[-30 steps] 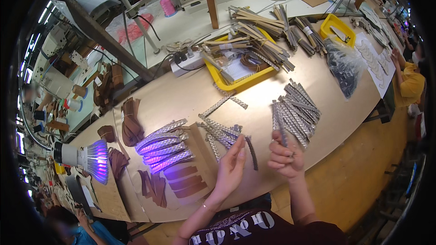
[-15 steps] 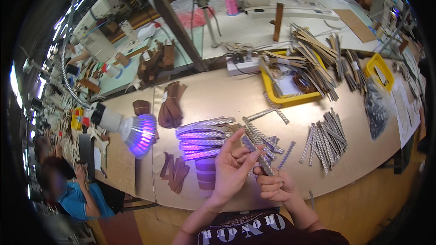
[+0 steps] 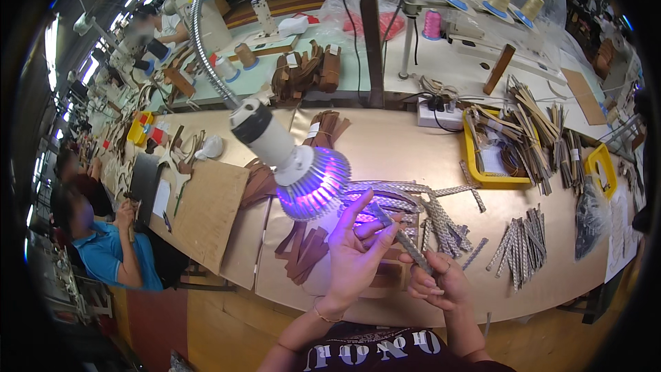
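Note:
Between my two hands is a narrow grey strip [image 3: 411,249], held slantwise above the table. My left hand [image 3: 358,255] pinches its upper part between thumb and fingers, with the index finger stretched upward. Lower down, the fingers of my right hand [image 3: 441,282] close on the other end. Just beyond them lie silvery braided strips [image 3: 447,226], partly hidden by my left hand and lit violet on the left. One short braided strip [image 3: 475,253] lies apart beside my right hand.
A violet-glowing lamp [image 3: 313,182] on a flexible metal neck hangs close to my left hand. Brown strips [image 3: 303,251] lie below it. To the right are more braided strips [image 3: 520,248] and a yellow tray [image 3: 499,182]. A person in blue [image 3: 120,251] sits at far left.
The view has swung left, so lamp and table things appear farther right. Both hands keep hold of the strip; my right hand sits slightly farther right, its fingers less curled.

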Available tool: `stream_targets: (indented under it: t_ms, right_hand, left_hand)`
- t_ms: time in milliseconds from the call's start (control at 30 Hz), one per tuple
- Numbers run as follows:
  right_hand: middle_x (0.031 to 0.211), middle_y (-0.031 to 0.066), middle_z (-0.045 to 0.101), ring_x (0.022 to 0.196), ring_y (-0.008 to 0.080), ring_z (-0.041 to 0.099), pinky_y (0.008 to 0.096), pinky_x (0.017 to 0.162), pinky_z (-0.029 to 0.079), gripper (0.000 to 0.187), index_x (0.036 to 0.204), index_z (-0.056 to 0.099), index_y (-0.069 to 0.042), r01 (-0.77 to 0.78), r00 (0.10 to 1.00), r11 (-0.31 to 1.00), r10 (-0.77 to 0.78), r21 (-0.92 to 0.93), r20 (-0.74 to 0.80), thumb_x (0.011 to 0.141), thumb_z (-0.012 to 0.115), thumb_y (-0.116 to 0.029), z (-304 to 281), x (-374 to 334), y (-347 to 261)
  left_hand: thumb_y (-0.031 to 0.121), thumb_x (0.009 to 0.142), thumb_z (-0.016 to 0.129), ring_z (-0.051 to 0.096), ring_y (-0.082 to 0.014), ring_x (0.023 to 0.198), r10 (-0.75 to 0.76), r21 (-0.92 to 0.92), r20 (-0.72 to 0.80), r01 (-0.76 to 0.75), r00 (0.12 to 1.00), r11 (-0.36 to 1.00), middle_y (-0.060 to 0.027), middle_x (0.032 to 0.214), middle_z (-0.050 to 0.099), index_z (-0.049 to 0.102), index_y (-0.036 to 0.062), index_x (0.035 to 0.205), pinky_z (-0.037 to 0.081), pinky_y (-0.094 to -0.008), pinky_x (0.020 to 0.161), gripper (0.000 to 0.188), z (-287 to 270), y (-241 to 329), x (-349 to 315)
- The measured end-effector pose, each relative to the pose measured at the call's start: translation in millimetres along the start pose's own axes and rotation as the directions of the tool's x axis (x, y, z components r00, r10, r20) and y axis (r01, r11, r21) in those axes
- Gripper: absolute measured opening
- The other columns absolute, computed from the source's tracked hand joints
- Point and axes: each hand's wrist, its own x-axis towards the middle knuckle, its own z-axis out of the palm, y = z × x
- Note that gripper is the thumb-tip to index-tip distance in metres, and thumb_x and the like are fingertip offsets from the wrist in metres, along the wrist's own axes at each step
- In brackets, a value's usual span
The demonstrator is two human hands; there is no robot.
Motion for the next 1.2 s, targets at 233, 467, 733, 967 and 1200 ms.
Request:
stream_targets:
  t_ms: [233, 467, 733, 967, 1200]
  right_hand:
    - [0.065, 0.0071, 0.058, 0.041, 0.0088, 0.039, 0.0278, 0.049, 0.038, 0.046, 0.126, 0.053, 0.009, 0.026, 0.988, 0.995, -0.04, -0.092, -0.151, 0.105, 0.038, -0.03, 25, 9, 11]
    - [0.079, 0.012, 0.065, 0.058, 0.0129, 0.054, 0.0253, 0.058, 0.047, 0.036, 0.125, 0.057, 0.008, 0.19, 0.955, 0.893, -0.265, -0.408, -0.135, 0.1, 0.05, -0.017, 25, 5, 15]
    - [0.08, 0.0079, 0.065, 0.068, 0.0117, 0.059, 0.0243, 0.062, 0.046, 0.031, 0.118, 0.066, 0.002, 0.224, 0.726, 0.28, -0.687, -0.934, -0.032, 0.087, 0.067, 0.0, 17, -11, 10]
    - [0.083, 0.0087, 0.069, 0.07, 0.0104, 0.062, 0.0238, 0.063, 0.049, 0.032, 0.118, 0.066, 0.003, 0.214, 0.776, 0.211, -0.629, -0.954, 0.035, 0.086, 0.068, 0.001, 19, -12, 13]
    - [0.079, 0.0088, 0.071, 0.066, 0.0109, 0.064, 0.0255, 0.061, 0.052, 0.033, 0.119, 0.065, 0.003, 0.179, 0.842, 0.365, -0.537, -0.914, -0.05, 0.087, 0.068, -0.001, 24, -11, 21]
  left_hand:
    - [-0.006, 0.09, 0.061, 0.067, -0.021, 0.1, 0.043, -0.044, -0.052, -0.045, 0.998, 0.998, -0.0231, 0.113, 0.066, 0.048, -0.0063, 0.116, 0.057, -0.0275, 0.084, 0.029, -29, 1, 3]
    - [-0.005, 0.093, 0.058, 0.066, -0.0266, 0.105, 0.066, -0.115, -0.016, -0.068, 0.998, 0.991, -0.0245, 0.118, 0.063, 0.04, -0.005, 0.129, 0.055, -0.0307, 0.09, 0.04, -32, -4, -2]
    - [-0.004, 0.098, 0.045, 0.057, -0.0282, 0.12, -0.046, -0.129, 0.197, 0.073, 0.979, 0.989, -0.0227, 0.129, 0.056, 0.024, 0.0003, 0.149, 0.045, -0.0358, 0.105, 0.055, -19, -5, -4]
    - [-0.003, 0.099, 0.044, 0.059, -0.0272, 0.117, -0.018, -0.118, 0.17, 0.039, 0.985, 0.992, -0.0225, 0.126, 0.058, 0.026, 0.0003, 0.148, 0.046, -0.0362, 0.104, 0.052, -15, -6, -5]
    - [0.002, 0.1, 0.047, 0.064, -0.0235, 0.108, -0.004, -0.05, 0.125, 0.01, 0.992, 0.999, -0.0216, 0.121, 0.061, 0.026, 0.0032, 0.148, 0.055, -0.0351, 0.093, 0.053, -16, -6, -4]
